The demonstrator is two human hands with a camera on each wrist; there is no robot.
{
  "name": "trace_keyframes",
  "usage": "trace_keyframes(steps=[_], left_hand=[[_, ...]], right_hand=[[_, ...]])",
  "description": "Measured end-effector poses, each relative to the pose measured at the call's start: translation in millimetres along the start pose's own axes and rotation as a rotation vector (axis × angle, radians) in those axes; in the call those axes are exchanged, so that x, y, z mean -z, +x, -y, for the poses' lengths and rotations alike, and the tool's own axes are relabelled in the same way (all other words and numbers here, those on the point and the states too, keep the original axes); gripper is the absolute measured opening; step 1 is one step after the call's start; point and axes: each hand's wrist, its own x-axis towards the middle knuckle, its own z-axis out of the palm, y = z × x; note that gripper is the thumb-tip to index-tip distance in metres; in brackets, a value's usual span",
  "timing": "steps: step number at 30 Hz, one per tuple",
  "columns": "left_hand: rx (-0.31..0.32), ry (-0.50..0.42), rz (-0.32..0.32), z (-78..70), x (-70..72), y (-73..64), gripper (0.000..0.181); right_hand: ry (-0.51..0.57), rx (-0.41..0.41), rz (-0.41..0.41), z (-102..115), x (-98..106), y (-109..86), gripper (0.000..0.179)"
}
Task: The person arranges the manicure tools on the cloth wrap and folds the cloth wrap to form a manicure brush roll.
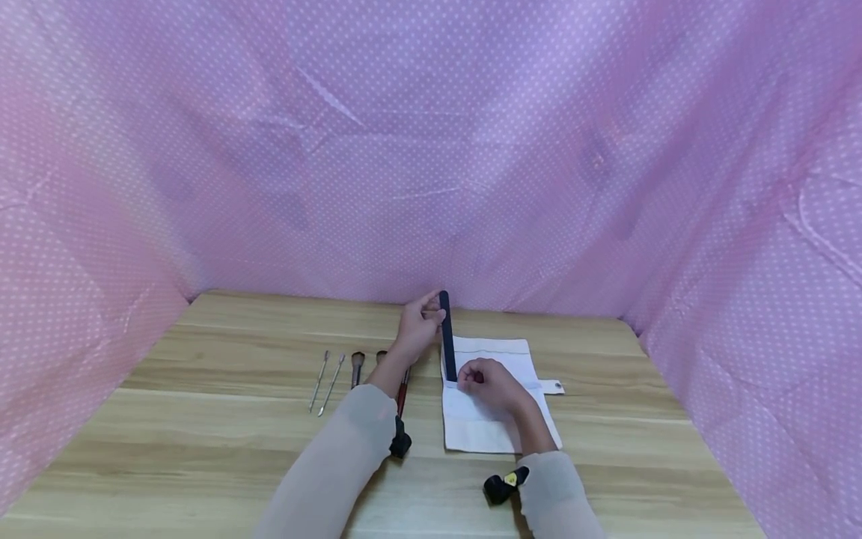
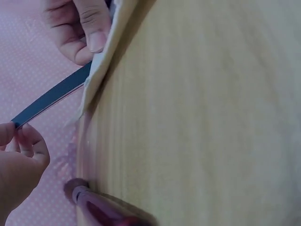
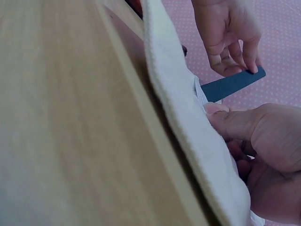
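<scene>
My left hand [image 1: 419,328] pinches a dark nail file [image 1: 447,333] near its upper rounded end, thumb on one side and fingers on the other. The file slants down to the left part of a white fabric pouch [image 1: 474,436], its lower end at the pocket's opening. My right hand [image 1: 494,385] pinches the pocket edge beside the file. In the right wrist view the right thumb lies on the hem of the white cloth [image 3: 181,94], and the file [image 3: 230,86] comes out just past it. The file's lowest part is hidden by the pocket.
Left of the pouch lie two thin metal cuticle tools [image 1: 319,382] and makeup brushes [image 1: 358,361], partly covered by the left forearm. A snap strap [image 1: 552,387] sticks out from the pouch's right side. Pink dotted cloth [image 1: 431,187] hangs behind the wooden table [image 1: 202,434].
</scene>
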Motion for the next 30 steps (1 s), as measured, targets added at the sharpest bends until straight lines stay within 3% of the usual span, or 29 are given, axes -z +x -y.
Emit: trace_keyframes(steps=[9,17,30], left_hand=[[0.077,0.03,0.047,10.2,-1.9,3.1,0.057],[0.112,0.029,0.16,18.0,-2.1,3.8,0.068],[0.209,0.135,0.253,15.1,-1.1,-2.9,0.064]], right_hand=[[0.001,-0.026,0.004,3,0,-0.3,0.013],[0.01,0.003,0.007,3,0,-0.2,0.013],[0.036,-0.016,0.018,5,-1,-1.0,0.011]])
